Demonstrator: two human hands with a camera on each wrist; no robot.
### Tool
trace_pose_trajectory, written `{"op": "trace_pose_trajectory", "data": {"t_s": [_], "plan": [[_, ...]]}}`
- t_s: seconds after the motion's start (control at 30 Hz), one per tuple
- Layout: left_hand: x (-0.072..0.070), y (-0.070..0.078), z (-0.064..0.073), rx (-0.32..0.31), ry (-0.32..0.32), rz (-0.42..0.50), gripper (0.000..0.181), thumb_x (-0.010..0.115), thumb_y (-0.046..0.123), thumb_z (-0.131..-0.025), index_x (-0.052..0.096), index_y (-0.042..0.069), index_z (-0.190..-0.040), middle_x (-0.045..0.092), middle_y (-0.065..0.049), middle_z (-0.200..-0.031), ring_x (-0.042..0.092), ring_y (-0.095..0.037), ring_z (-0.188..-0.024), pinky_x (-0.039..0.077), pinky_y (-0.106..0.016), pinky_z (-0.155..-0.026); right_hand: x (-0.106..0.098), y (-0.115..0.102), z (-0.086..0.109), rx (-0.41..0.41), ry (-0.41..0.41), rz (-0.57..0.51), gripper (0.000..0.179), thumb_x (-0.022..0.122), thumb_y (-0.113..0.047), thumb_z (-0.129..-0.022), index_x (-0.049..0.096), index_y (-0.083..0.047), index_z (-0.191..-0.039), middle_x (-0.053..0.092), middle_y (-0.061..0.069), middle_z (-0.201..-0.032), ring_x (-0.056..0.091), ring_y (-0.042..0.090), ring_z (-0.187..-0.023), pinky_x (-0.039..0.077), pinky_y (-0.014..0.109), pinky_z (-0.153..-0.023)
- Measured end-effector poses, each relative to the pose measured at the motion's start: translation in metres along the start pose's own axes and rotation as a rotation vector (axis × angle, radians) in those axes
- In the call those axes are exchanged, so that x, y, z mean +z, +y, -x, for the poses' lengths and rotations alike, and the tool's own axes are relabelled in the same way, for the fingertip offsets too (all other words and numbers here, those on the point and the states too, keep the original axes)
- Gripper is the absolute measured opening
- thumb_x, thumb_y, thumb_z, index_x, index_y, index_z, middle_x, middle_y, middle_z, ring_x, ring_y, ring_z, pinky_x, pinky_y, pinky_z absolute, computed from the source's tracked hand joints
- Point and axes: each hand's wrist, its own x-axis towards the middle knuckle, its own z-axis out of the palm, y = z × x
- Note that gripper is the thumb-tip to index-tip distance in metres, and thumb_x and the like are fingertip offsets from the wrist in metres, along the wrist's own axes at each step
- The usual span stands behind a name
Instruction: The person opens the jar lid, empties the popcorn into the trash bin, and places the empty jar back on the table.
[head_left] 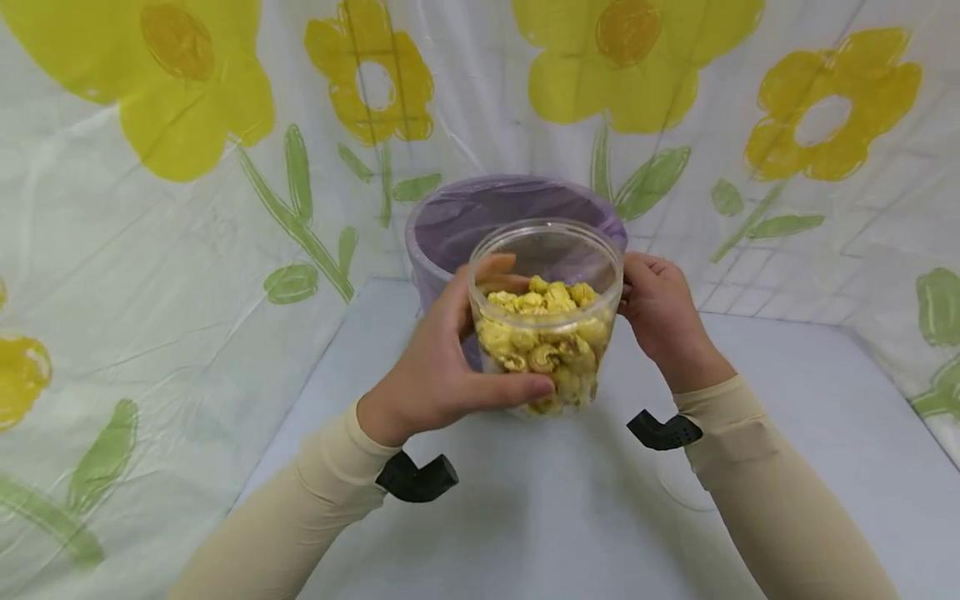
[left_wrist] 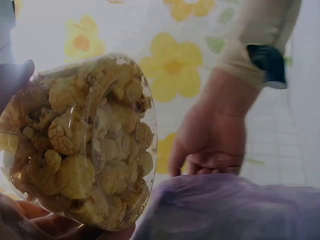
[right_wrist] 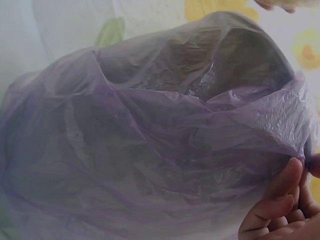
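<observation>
Nearest my lens, two beige sleeves (head_left: 307, 483) reach in, and here's the picture: my left hand (head_left: 438, 375) is wrapped round a clear, lidless tub (head_left: 547, 340) of yellow popcorn (head_left: 555, 298), thumb across the near side. That tub is up off the counter (head_left: 787, 375), just this side of the purple-lined bin (head_left: 429, 279); whether they touch, I can't tell. Over on the right, my right hand (head_left: 662, 308) has its fingers narrowed to a pinch on the purple bag (right_wrist: 150, 135), at the bin's rim. Now the danger, as I judge it: one hand alone carries that smooth plastic, so a slack thumb could let it slip or tip, spilling popcorn outside the rim. And that film looks thin! Pull too hard and it could tear, or drag the bin askew.
</observation>
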Motion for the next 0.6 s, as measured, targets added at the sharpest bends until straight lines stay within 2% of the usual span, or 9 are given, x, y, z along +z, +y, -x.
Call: {"op": "trace_pose_trajectory", "data": {"t_s": [0.17, 0.3, 0.4, 0.53, 0.6], "plan": [[-0.017, 0.017, -0.028, 0.064, 0.095, 0.017, 0.113, 0.089, 0.068, -0.071, 0.037, 0.009, -0.152, 0.059, -0.014, -0.14, 0.064, -0.025, -0.121, 0.054, -0.043, -0.103, 0.002, -0.001, -0.002, 0.024, 0.017, -0.009, 0.038, 0.055, -0.017, -0.109, 0.07, -0.011, -0.074, 0.06, -0.002, -0.07, 0.054, 0.01, -0.063, 0.045, 0.024, -0.062], [-0.035, 0.019, -0.049, 0.086, 0.162, 0.026, 0.116, 0.093, 0.06, -0.07, 0.033, 0.007, -0.155, 0.061, -0.013, -0.138, 0.065, -0.028, -0.121, 0.054, -0.042, -0.103, 0.003, -0.002, -0.004, 0.037, 0.025, -0.023, 0.037, 0.057, -0.016, -0.109, 0.07, -0.011, -0.075, 0.061, -0.003, -0.07, 0.054, 0.01, -0.061, 0.046, 0.024, -0.062], [-0.046, 0.016, -0.062, 0.079, 0.214, 0.03, 0.108, 0.095, 0.042, -0.075, 0.03, 0.008, -0.155, 0.059, -0.011, -0.14, 0.065, -0.027, -0.123, 0.054, -0.041, -0.104, 0.004, -0.002, -0.003, 0.039, 0.024, -0.017, 0.037, 0.057, -0.016, -0.109, 0.071, -0.011, -0.075, 0.06, -0.002, -0.07, 0.054, 0.01, -0.062, 0.047, 0.024, -0.062], [-0.057, 0.009, -0.077, 0.077, 0.264, 0.015, 0.093, 0.09, 0.012, -0.078, 0.034, 0.01, -0.152, 0.057, -0.009, -0.139, 0.064, -0.027, -0.124, 0.055, -0.041, -0.103, 0.004, -0.003, -0.003, 0.038, 0.023, -0.012, 0.036, 0.058, -0.016, -0.109, 0.07, -0.011, -0.076, 0.06, -0.003, -0.071, 0.054, 0.01, -0.063, 0.048, 0.024, -0.063], [-0.061, 0.004, -0.083, 0.066, 0.278, -0.006, 0.089, 0.09, 0.008, -0.078, 0.037, 0.012, -0.15, 0.056, -0.008, -0.138, 0.063, -0.026, -0.123, 0.056, -0.041, -0.102, 0.004, -0.004, -0.003, 0.039, 0.024, -0.014, 0.036, 0.058, -0.016, -0.109, 0.07, -0.011, -0.075, 0.059, -0.003, -0.071, 0.054, 0.01, -0.063, 0.048, 0.024, -0.063]]}}
